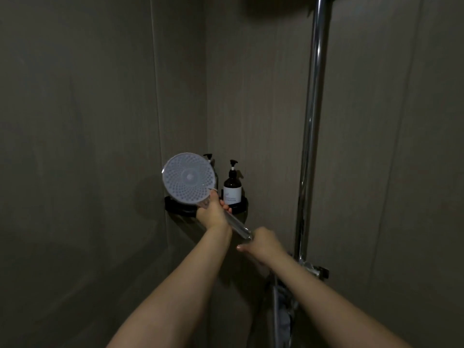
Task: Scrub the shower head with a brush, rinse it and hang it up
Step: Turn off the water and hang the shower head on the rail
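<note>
The shower head [188, 178] is a round pale disc with rings of small nozzles, its face turned towards me, on a clear handle [238, 225] that slopes down to the right. My left hand [212, 212] grips the handle just below the disc. My right hand [262, 243] is closed around the handle's lower end, where the hose [277, 310] drops down. No brush is in view.
A black corner shelf [241, 206] behind the shower head holds a dark pump bottle [232, 188]; a second pump top [208, 156] shows behind the disc. A chrome riser pipe [312, 126] runs up the right wall from a fitting [316, 270]. Grey walls meet in the corner.
</note>
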Demonstrator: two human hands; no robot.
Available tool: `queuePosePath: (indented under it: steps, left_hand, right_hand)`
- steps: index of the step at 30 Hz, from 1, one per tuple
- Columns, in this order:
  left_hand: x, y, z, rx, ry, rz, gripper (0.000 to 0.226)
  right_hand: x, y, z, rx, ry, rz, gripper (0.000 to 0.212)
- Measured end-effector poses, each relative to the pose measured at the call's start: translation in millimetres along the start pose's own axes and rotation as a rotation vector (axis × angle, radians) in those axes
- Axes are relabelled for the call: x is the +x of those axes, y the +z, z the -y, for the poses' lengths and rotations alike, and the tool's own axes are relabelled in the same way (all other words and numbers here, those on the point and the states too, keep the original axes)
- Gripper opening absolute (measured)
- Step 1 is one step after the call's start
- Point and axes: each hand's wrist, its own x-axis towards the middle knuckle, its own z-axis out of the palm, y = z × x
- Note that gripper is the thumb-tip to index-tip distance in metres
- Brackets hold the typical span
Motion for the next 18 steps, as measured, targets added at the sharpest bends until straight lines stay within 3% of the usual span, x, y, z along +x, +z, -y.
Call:
queuePosePath:
  steps: [2,5,7,10,12,14,18]
  left_hand:
    - [-1.2,1.6,5.0,-0.091,-0.023,-0.088,0.012]
    - [-4.6,0.3,10.2,-0.121,-0.074,-0.076,0.013]
    - [-3.4,-3.5,8.3,-0.068,-0.090,0.018,0.012]
    - [2.0,-4.3,-0.3,0.000,-0.147,0.297,0.024]
    - [-0.5,-0.7,-4.6,0.025,-0.172,0.403,0.028]
    - [-3.1,1.5,-1.6,0.076,-0.112,0.315,0.025]
    - [-7.4,1.7,11.7,0.028,-0.056,-0.056,0.017]
  right_hand:
    - [-4.5,4.4,2.5,-0.373,-0.059,-0.338,0.027]
    - [1.0,2.9,-2.7,-0.388,-0.067,-0.421,0.025]
    - [5.7,2.9,-5.9,-0.153,-0.027,-0.235,0.026]
    - [3.1,1.7,-12.0,0.403,0.064,0.366,0.021]
    - [1.0,-1.1,-17.2,0.611,0.091,0.563,0.026]
    - [2.4,1.9,-17.2,0.524,0.055,0.416,0.019]
    - [5.8,11.3,-15.7,-0.094,-0.026,-0.282,0.025]
